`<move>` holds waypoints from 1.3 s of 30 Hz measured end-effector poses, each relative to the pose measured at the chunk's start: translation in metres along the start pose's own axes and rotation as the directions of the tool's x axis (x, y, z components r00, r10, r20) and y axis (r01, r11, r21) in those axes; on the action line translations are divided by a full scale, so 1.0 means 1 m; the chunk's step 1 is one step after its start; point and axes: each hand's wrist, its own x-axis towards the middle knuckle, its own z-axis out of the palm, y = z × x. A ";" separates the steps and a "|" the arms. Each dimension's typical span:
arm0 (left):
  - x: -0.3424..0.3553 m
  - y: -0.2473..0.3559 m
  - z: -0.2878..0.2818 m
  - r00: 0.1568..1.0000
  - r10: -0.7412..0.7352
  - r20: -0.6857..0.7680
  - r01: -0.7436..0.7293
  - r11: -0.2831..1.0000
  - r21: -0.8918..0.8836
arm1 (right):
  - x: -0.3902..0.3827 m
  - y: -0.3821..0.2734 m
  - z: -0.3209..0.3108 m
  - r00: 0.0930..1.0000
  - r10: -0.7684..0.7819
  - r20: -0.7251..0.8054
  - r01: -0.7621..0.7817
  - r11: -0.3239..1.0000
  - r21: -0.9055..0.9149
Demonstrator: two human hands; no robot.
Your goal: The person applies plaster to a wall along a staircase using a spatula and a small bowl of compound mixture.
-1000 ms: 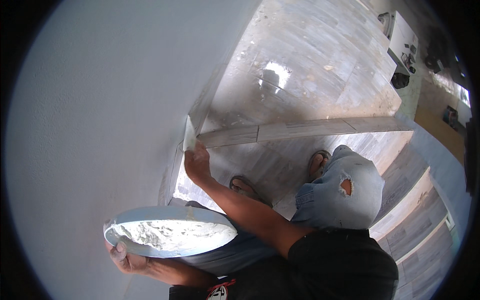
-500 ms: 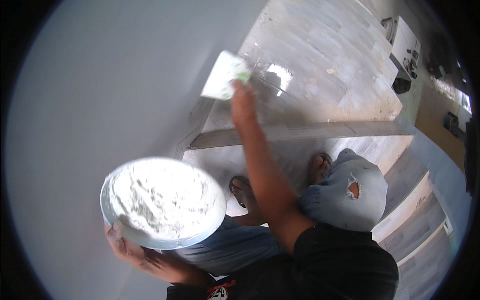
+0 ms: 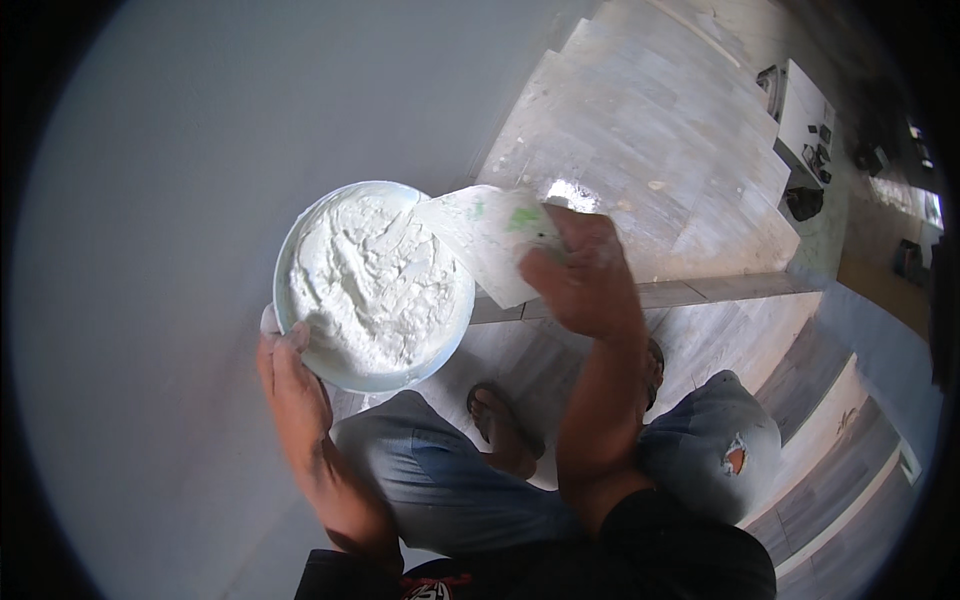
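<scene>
My left hand [image 3: 291,365] grips the rim of a round pale-blue basin [image 3: 370,384] at its lower left, thumb over the edge. Thick white paste [image 3: 375,270], its surface ridged and lumpy, fills the basin. In my right hand [image 3: 590,270] is a flat white spreader [image 3: 490,240] with green marks, pinched along its right side. The spreader's left corner is at the basin's right rim, overlapping it; whether it touches the paste I cannot tell.
A smooth grey wall [image 3: 170,240] rises close on the left. Tiled steps [image 3: 830,440] run down at the right, and a tiled landing [image 3: 640,130] with a raised edge lies ahead. Several dark items lie on a white surface [image 3: 803,110] at the far right.
My right hand has drawn the spreader back from beside the wall to the basin's right rim. The basin, in my left hand, has moved up and to the right.
</scene>
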 end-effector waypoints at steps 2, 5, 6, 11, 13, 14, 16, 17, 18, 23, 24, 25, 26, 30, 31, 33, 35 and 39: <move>0.007 -0.007 0.008 0.998 0.053 0.024 -0.055 0.995 0.082 | -0.004 0.002 0.017 0.988 0.128 -0.086 -0.134 0.989 -0.061; 0.008 0.007 0.028 0.984 0.082 0.157 -0.110 0.978 0.178 | -0.006 0.002 0.020 0.971 0.154 -0.183 -0.171 0.982 -0.081; 0.010 0.006 0.030 0.974 0.073 0.215 -0.108 0.982 0.157 | -0.007 -0.003 0.018 0.962 0.197 -0.190 -0.205 0.979 -0.022; 0.009 0.020 0.058 0.958 0.143 0.247 -0.183 0.972 0.148 | -0.013 -0.026 0.010 0.946 0.202 -0.252 -0.215 0.976 -0.026; 0.010 0.025 0.067 0.942 0.150 0.301 -0.217 0.954 0.206 | -0.017 -0.040 0.005 0.935 0.245 -0.257 -0.259 0.966 -0.021; 0.010 0.026 0.071 0.933 0.150 0.326 -0.234 0.944 0.234 | -0.019 -0.046 0.002 0.928 0.268 -0.257 -0.282 0.959 -0.018; 0.013 0.026 0.078 0.912 0.185 0.367 -0.276 0.938 0.211 | -0.023 -0.052 -0.002 0.942 0.252 -0.223 -0.274 0.959 -0.073; 0.015 0.025 0.082 0.898 0.204 0.389 -0.297 0.935 0.196 | -0.025 -0.053 -0.004 0.947 0.245 -0.209 -0.271 0.957 -0.103; 0.015 0.026 0.084 0.896 0.195 0.399 -0.284 0.942 0.178 | -0.027 -0.054 -0.007 0.949 0.229 -0.215 -0.262 0.955 -0.140; 0.026 0.022 0.089 0.875 0.166 0.454 -0.241 0.964 0.110 | -0.032 -0.072 -0.019 0.923 0.329 -0.197 -0.358 0.924 -0.135; 0.030 0.020 0.089 0.867 0.164 0.471 -0.235 0.967 0.096 | -0.033 -0.072 -0.019 0.910 0.361 -0.203 -0.381 0.922 -0.064; 0.035 0.017 0.090 0.859 0.162 0.486 -0.230 0.970 0.083 | -0.036 -0.073 -0.020 0.887 0.412 -0.209 -0.423 0.906 -0.008; 0.039 0.013 0.096 0.847 0.168 0.505 -0.230 0.971 0.062 | -0.038 -0.073 -0.025 0.862 0.457 -0.221 -0.459 0.887 0.045; 0.049 -0.001 0.105 0.856 0.200 0.477 -0.190 0.979 -0.070 | -0.048 -0.054 -0.034 0.832 0.524 -0.183 -0.355 0.756 0.550; 0.050 0.002 0.103 0.858 0.208 0.469 -0.185 0.978 -0.096 | -0.050 -0.048 -0.034 0.856 0.487 -0.171 -0.260 0.693 0.673; 0.054 0.000 0.098 0.875 0.228 0.428 -0.191 0.973 -0.127 | -0.060 -0.041 -0.036 0.866 0.468 -0.175 -0.151 0.578 0.802; 0.060 -0.004 0.099 0.891 0.262 0.371 -0.221 0.964 -0.151 | -0.068 -0.039 -0.033 0.855 0.454 -0.250 -0.021 0.511 0.859; 0.054 0.003 0.091 0.915 0.273 0.297 -0.241 0.960 -0.140 | -0.095 -0.005 -0.021 0.710 0.613 -0.347 0.134 0.366 0.921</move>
